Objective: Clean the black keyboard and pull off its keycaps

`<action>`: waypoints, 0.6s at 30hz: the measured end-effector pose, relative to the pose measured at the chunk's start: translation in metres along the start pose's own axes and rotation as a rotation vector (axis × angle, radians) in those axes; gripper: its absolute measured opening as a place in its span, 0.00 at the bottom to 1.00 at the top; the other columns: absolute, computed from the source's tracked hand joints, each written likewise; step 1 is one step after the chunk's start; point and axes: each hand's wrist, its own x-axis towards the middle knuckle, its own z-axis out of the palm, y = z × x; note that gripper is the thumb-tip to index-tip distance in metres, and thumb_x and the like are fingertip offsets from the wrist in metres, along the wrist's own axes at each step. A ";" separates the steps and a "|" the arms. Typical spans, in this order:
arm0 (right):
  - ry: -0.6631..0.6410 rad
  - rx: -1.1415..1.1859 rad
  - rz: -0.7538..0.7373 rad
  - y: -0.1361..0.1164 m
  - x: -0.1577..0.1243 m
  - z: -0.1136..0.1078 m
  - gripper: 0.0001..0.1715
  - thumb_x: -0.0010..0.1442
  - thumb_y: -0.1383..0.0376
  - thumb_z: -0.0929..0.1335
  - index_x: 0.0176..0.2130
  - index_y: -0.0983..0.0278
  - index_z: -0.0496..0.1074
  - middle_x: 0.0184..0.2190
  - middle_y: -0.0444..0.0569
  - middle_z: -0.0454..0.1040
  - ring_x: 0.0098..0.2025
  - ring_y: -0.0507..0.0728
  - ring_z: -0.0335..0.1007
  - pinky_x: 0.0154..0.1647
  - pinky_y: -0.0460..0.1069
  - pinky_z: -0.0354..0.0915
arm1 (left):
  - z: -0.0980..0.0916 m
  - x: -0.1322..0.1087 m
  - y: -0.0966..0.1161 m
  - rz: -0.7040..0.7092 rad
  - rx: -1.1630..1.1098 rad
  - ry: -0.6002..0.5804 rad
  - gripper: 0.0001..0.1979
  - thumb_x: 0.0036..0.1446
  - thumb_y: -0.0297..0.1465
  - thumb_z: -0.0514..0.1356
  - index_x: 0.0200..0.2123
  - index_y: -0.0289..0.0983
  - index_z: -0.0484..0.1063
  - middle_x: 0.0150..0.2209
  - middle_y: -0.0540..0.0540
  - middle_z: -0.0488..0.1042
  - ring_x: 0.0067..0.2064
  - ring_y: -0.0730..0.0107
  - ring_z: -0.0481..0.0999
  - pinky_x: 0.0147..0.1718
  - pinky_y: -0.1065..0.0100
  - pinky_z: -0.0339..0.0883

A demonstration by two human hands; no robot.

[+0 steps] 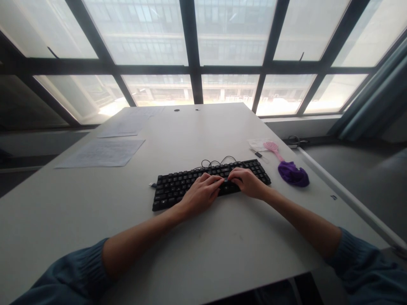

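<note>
Black rectangular plastic keyboard point(218, 170): reached | left hand point(202, 192): fingers extended | right hand point(250, 183): fingers curled | firm grip, work remaining: cannot tell

left grip point(203, 192) and right grip point(249, 182) touch a black keyboard point(174, 186)
</note>
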 end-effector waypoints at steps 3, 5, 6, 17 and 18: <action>0.005 -0.043 -0.041 -0.001 -0.003 0.002 0.14 0.64 0.76 0.64 0.38 0.64 0.77 0.39 0.53 0.76 0.43 0.57 0.72 0.47 0.52 0.69 | -0.001 -0.001 0.002 0.008 0.029 -0.015 0.20 0.68 0.30 0.54 0.62 0.40 0.67 0.58 0.44 0.72 0.52 0.57 0.67 0.54 0.54 0.66; 0.002 -0.083 -0.081 0.000 -0.006 0.003 0.15 0.65 0.75 0.63 0.39 0.64 0.77 0.40 0.54 0.75 0.43 0.58 0.71 0.46 0.53 0.69 | -0.002 -0.001 0.003 0.016 0.039 -0.015 0.20 0.69 0.30 0.53 0.62 0.41 0.67 0.58 0.44 0.72 0.52 0.58 0.67 0.54 0.53 0.66; 0.000 -0.098 -0.101 0.000 -0.007 0.004 0.15 0.66 0.75 0.62 0.40 0.64 0.77 0.40 0.54 0.75 0.44 0.58 0.71 0.46 0.54 0.69 | -0.002 -0.001 0.004 0.021 0.043 -0.012 0.20 0.69 0.30 0.53 0.62 0.41 0.67 0.58 0.43 0.72 0.51 0.58 0.68 0.54 0.53 0.66; -0.015 -0.123 -0.162 -0.005 -0.013 0.003 0.17 0.63 0.78 0.61 0.40 0.63 0.75 0.42 0.53 0.71 0.46 0.60 0.65 0.49 0.56 0.68 | 0.001 -0.003 0.002 0.041 0.110 -0.052 0.18 0.69 0.33 0.53 0.60 0.41 0.68 0.59 0.43 0.70 0.53 0.56 0.67 0.54 0.53 0.65; -0.010 -0.138 -0.151 -0.005 -0.013 0.002 0.17 0.62 0.78 0.62 0.39 0.63 0.76 0.42 0.53 0.71 0.47 0.60 0.64 0.50 0.57 0.68 | 0.001 -0.003 0.003 0.043 0.116 -0.053 0.19 0.69 0.33 0.53 0.61 0.41 0.68 0.60 0.43 0.70 0.53 0.56 0.67 0.54 0.53 0.65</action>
